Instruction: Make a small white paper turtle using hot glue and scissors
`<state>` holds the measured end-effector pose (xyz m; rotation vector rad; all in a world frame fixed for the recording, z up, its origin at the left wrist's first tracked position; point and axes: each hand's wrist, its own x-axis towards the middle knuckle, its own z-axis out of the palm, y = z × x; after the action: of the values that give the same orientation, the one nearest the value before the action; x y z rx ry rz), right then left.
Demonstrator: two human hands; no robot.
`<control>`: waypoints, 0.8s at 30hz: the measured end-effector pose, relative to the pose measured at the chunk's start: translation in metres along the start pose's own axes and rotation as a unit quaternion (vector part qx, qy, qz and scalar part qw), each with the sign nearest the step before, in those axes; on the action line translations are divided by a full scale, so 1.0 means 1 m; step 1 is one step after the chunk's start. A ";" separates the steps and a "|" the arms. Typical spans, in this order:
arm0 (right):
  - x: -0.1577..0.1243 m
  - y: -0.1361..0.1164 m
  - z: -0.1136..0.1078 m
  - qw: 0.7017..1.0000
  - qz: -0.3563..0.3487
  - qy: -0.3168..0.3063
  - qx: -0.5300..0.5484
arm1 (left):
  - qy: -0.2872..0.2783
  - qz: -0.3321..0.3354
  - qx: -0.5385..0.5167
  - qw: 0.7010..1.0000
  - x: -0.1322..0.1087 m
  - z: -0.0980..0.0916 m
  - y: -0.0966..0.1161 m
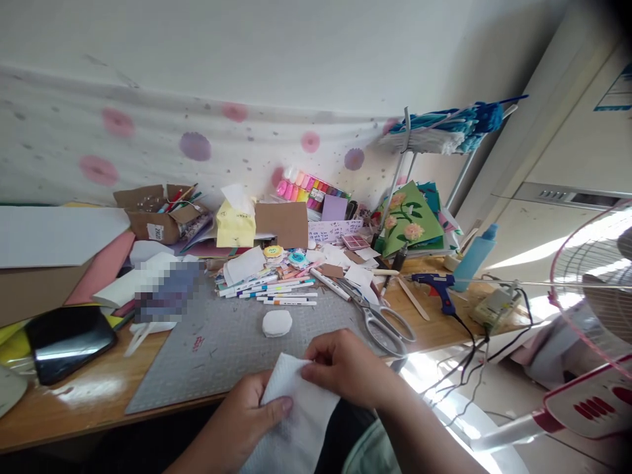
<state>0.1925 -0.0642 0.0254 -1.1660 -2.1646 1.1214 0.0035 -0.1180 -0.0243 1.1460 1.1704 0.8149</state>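
A white textured sheet (301, 421), which looks like paper towel, hangs between my hands at the table's front edge. My left hand (259, 405) grips its left side, thumb on top. At its upper right edge, the fingers of my right hand (340, 365) pinch the sheet. Just beyond them, a small white rounded pad (277, 323) lies on the grey cutting mat (197, 368). Large silver scissors (382, 322) rest on the mat's right side, near my right hand. Several white markers (276, 289) lie in rows behind the pad.
A blue glue gun (439, 286) with a cord lies at the right, beside a light blue bottle (476, 253). A pink-rimmed fan (592, 283) stands at the right edge. At the left are a black phone-like slab (72, 342) and a cardboard box (153, 220) of pencils.
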 end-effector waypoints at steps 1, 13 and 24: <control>0.001 0.008 -0.007 1.000 0.008 0.017 -0.011 | -0.001 -0.017 -0.022 1.000 0.002 -0.001 0.000; -0.016 0.079 -0.065 0.933 0.147 0.238 -0.228 | -0.004 -0.048 -0.175 0.983 0.007 -0.008 0.031; -0.002 0.109 -0.072 0.896 0.217 0.214 -0.323 | -0.021 -0.046 -0.226 0.973 0.000 -0.020 0.041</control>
<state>0.2955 0.0010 -0.0226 -2.0345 -2.0049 0.1950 -0.0133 -0.1022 0.0155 0.7242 0.9312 0.9223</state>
